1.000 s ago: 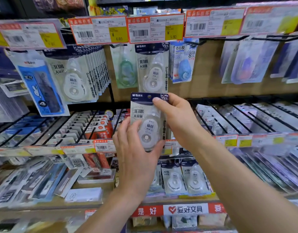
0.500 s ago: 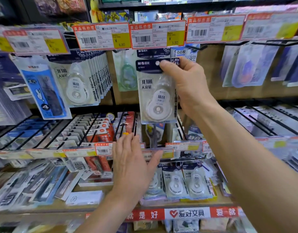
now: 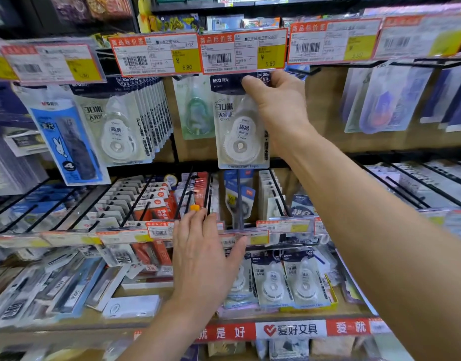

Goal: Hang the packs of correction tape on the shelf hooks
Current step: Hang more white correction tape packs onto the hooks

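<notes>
**While one pack meets the hook, more wait below**

Although the correction tape pack [image 3: 239,131] is up at hook height, its hanging hole is hidden behind the thumb and the 5.80 price label [image 3: 243,50]. I cannot tell whether it is threaded on the hook, so I judge the hanging step under way, not finished. The pack sits upright in the middle of the upper row, with its dark header card just under that label and its clear blister facing out.

The right hand [image 3: 278,100] pinches the header's right corner, thumb across the front and fingers curled behind. The pack therefore lies left of and below the palm.

To the left, another hook carries a full row of the same packs [image 3: 120,121]. A green-tinted pack [image 3: 195,110] hangs just behind and left of the held one.

Lower and nearer, the left hand [image 3: 203,256] is spread flat with fingers straight and thumb out, holding nothing. It is in front of the lower price rail [image 3: 276,226], though contact is unclear.

On the bottom shelf, several matching packs [image 3: 289,280] lie in a yellow-edged tray [image 3: 334,298]. That suggests more hanging is left to do.
</notes>
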`<state>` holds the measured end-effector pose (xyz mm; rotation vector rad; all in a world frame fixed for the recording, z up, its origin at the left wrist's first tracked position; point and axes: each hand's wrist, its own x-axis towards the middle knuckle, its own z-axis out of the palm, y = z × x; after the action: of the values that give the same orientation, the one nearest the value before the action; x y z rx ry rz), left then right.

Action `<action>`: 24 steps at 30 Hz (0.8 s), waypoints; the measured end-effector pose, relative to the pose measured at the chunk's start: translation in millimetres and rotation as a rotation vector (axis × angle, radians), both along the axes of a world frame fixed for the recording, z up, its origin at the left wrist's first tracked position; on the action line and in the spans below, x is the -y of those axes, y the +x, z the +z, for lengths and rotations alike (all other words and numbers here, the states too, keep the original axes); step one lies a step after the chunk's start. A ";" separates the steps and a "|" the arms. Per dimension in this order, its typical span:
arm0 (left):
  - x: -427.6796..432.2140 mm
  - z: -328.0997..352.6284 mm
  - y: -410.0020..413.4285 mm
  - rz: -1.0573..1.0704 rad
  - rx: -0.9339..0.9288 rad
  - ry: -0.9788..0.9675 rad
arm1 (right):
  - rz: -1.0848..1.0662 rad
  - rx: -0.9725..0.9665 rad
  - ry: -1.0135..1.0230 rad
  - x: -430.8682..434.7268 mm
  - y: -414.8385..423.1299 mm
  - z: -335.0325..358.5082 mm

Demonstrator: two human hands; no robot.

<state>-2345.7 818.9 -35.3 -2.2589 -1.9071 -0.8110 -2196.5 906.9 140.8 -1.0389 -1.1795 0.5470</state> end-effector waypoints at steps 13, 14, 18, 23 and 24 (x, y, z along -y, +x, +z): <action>1.1 1.0 -0.3 0.000 -0.016 0.005 | -0.197 0.105 -0.097 -25.8 4.7 2.1; 1.6 1.1 -0.5 -0.003 -0.019 0.006 | -0.188 0.110 -0.099 -21.8 5.6 -0.9; 2.5 0.4 -1.2 -0.015 -0.005 0.025 | -0.167 0.160 -0.104 -0.9 11.7 -16.8; 10.8 1.0 -1.5 -0.051 0.036 0.070 | -0.154 0.336 -0.131 39.5 20.7 -43.7; 14.3 1.0 -2.0 -0.060 0.046 0.077 | -0.155 0.374 -0.121 49.2 21.9 -50.8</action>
<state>-2347.7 804.5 -34.3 -2.2813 -1.8017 -0.9352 -2174.7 857.7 90.0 -1.3651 -1.3886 0.3119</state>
